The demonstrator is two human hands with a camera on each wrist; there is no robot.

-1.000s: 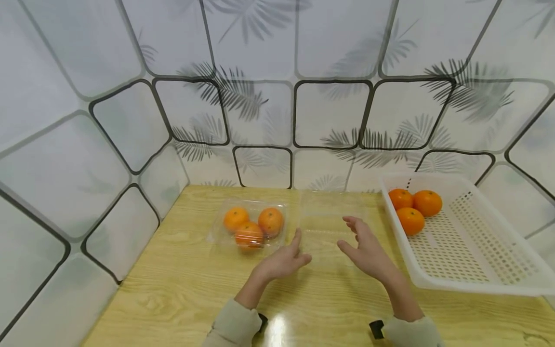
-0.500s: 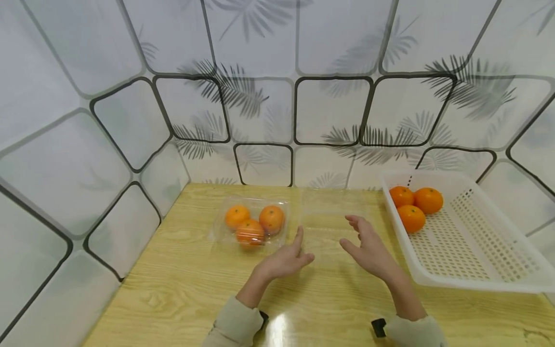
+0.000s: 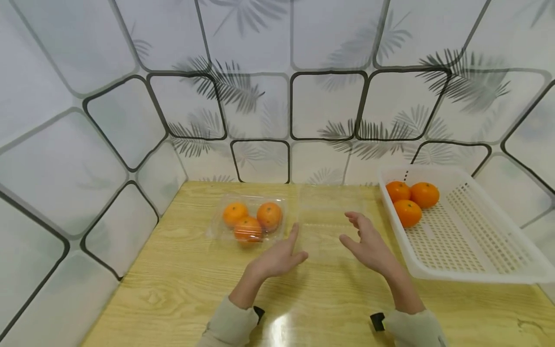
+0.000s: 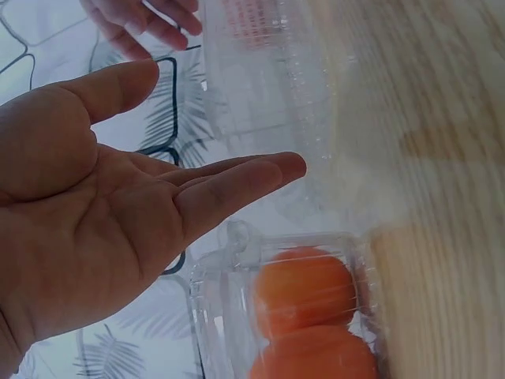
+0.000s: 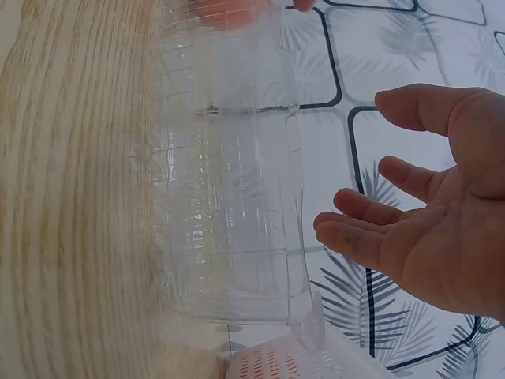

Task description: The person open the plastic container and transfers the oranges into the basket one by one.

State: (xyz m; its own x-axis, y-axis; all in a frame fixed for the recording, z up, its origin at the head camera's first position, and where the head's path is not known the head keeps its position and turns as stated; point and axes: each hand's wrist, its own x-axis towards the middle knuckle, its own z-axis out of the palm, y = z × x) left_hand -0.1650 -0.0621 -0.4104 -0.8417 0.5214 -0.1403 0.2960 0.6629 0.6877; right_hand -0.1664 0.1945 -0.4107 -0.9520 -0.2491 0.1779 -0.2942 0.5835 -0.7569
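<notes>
A clear plastic clamshell box [image 3: 325, 205] lies unfolded on the table with nothing in it, also filling the middle of the right wrist view [image 5: 229, 197]. My left hand [image 3: 277, 258] hovers at its near left side, index finger stretched forward and thumb spread, holding nothing. On the box's right side is my right hand [image 3: 368, 246], palm turned inward, fingers loosely bent and apart from the box. Left of the left hand sits a second clear box [image 3: 223, 231] with its lid down over three oranges [image 3: 248, 230]; its end appears below the fingers in the left wrist view [image 4: 229, 316].
A white perforated basket [image 3: 466, 241] stands on the right, with three oranges [image 3: 407, 213] gathered in its back left corner. The wooden table [image 3: 173, 299] meets a patterned wall covering [image 3: 329, 106] at the back and left.
The head view has shifted slightly, so everything sits a little higher in it. Both hands keep nearly the same pose, and the boxes and basket stay in place.
</notes>
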